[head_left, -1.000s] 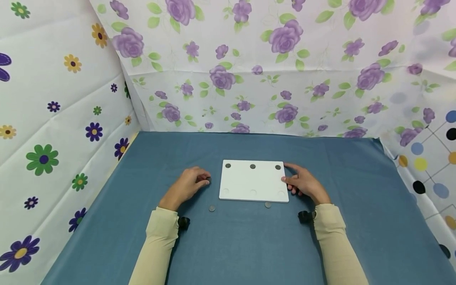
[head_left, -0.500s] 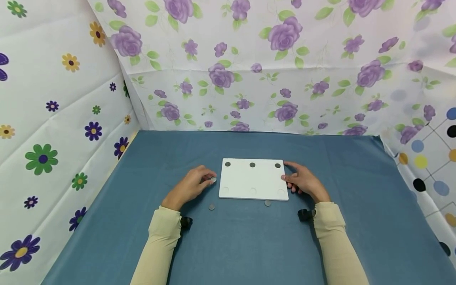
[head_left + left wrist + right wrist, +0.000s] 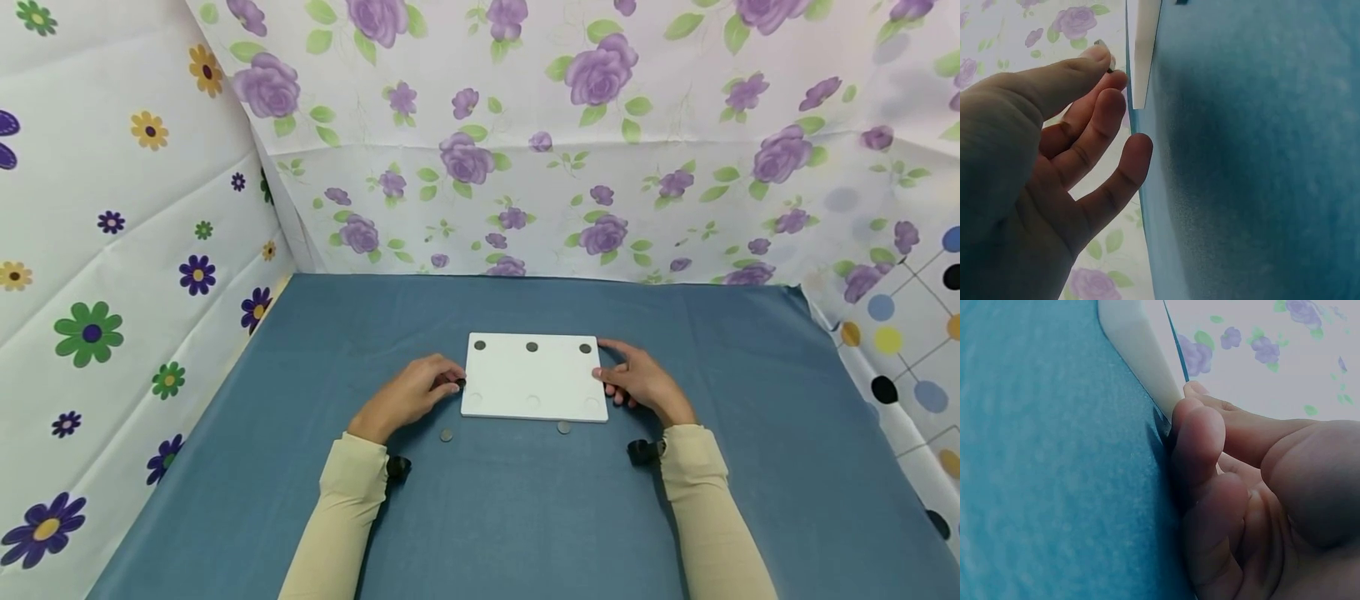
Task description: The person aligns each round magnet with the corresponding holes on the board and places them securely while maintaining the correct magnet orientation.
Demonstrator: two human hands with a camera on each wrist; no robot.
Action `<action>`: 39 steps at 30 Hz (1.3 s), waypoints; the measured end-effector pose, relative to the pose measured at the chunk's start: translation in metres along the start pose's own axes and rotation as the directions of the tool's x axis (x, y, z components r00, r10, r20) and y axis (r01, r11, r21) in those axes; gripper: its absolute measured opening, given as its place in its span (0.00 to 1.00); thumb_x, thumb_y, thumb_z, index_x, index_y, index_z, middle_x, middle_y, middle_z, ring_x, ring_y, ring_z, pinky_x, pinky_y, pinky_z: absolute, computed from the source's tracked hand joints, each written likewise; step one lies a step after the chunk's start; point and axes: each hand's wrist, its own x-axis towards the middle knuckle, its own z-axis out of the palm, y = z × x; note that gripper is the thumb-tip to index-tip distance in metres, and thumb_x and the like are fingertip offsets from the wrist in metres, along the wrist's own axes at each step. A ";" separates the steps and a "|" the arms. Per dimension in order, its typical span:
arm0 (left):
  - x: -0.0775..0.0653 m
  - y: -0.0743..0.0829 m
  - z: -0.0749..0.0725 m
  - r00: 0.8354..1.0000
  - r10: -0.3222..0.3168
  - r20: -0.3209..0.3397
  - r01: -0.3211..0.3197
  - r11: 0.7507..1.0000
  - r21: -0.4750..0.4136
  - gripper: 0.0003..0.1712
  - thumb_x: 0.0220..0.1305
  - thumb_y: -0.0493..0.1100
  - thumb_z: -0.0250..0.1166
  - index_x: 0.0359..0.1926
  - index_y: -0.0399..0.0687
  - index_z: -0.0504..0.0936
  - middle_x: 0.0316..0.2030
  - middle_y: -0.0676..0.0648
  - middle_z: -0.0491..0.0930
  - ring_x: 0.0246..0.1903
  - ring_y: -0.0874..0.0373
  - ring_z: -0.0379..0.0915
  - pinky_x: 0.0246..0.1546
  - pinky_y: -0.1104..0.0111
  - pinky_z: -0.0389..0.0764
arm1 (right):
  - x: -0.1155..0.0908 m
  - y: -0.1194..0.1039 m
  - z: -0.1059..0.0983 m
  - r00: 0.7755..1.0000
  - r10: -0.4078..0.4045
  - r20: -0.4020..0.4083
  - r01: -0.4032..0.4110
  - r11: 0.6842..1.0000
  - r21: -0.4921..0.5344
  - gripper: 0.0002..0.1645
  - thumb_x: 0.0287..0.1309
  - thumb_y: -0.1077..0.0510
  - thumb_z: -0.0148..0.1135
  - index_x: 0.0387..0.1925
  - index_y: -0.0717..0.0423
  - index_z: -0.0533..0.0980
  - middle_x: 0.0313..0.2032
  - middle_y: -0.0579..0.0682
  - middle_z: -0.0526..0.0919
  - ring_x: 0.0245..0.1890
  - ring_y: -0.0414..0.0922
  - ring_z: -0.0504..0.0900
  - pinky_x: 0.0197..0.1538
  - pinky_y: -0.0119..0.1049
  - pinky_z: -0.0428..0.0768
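3 dark discs (image 3: 532, 347) filled the white board's (image 3: 534, 375) 12-o'clock row; 3 recesses (image 3: 532, 402) were bare. The left hand (image 3: 411, 387) pinched 1 small disc (image 3: 461, 383), the right hand (image 3: 639, 385) the board; 2 loose discs (image 3: 446, 435) remained.

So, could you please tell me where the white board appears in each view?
Head: the white board lies just below and right of centre.
Left wrist: its edge shows at the top, just left of centre.
Right wrist: its edge shows at the top, mostly left of centre, reaching the right hand.
Shared landmark: the blue cloth beneath it.
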 end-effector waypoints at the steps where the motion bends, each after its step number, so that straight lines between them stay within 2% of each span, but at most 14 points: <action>1: 0.000 0.000 0.000 1.000 0.004 0.006 -0.004 1.000 0.001 0.12 0.69 0.39 0.64 0.52 0.46 0.83 0.44 0.50 0.80 0.42 0.61 0.78 0.46 0.64 0.79 | 0.000 0.000 0.000 1.000 0.003 0.000 -0.003 1.000 0.002 0.42 0.69 0.52 0.61 0.77 0.47 0.54 0.21 0.51 0.80 0.16 0.43 0.75 0.21 0.39 0.73; 9: 0.002 0.004 0.002 0.998 0.029 0.052 -0.029 1.000 0.001 0.09 0.68 0.41 0.65 0.48 0.48 0.83 0.40 0.54 0.80 0.37 0.64 0.75 0.42 0.65 0.79 | 0.001 0.000 0.000 1.000 0.010 0.002 -0.010 1.000 0.000 0.42 0.69 0.51 0.61 0.77 0.47 0.54 0.21 0.51 0.79 0.16 0.44 0.75 0.21 0.39 0.73; 24: 0.007 0.009 0.009 0.995 -0.016 0.097 0.015 1.000 0.011 0.07 0.65 0.44 0.69 0.44 0.52 0.84 0.34 0.58 0.78 0.33 0.65 0.72 0.37 0.69 0.76 | 0.002 0.003 0.000 1.000 0.004 0.003 -0.004 1.000 0.000 0.43 0.68 0.50 0.62 0.77 0.46 0.54 0.21 0.50 0.80 0.16 0.43 0.75 0.21 0.39 0.73; 30: 0.009 0.012 0.009 0.995 -0.011 0.097 0.010 1.000 0.017 0.07 0.64 0.45 0.69 0.43 0.52 0.85 0.33 0.59 0.79 0.32 0.66 0.73 0.36 0.69 0.77 | 0.002 0.003 0.000 1.000 -0.002 0.002 0.002 1.000 -0.004 0.42 0.69 0.51 0.61 0.77 0.47 0.53 0.21 0.51 0.79 0.16 0.43 0.75 0.21 0.39 0.73; 39: 0.009 0.013 0.009 0.997 0.023 0.076 -0.019 0.999 -0.049 0.05 0.63 0.42 0.71 0.40 0.52 0.87 0.32 0.59 0.82 0.30 0.67 0.76 0.35 0.71 0.79 | 0.001 -0.001 -0.001 1.000 0.001 0.015 -0.001 1.000 0.002 0.43 0.69 0.52 0.61 0.78 0.48 0.52 0.21 0.50 0.79 0.16 0.43 0.75 0.22 0.40 0.73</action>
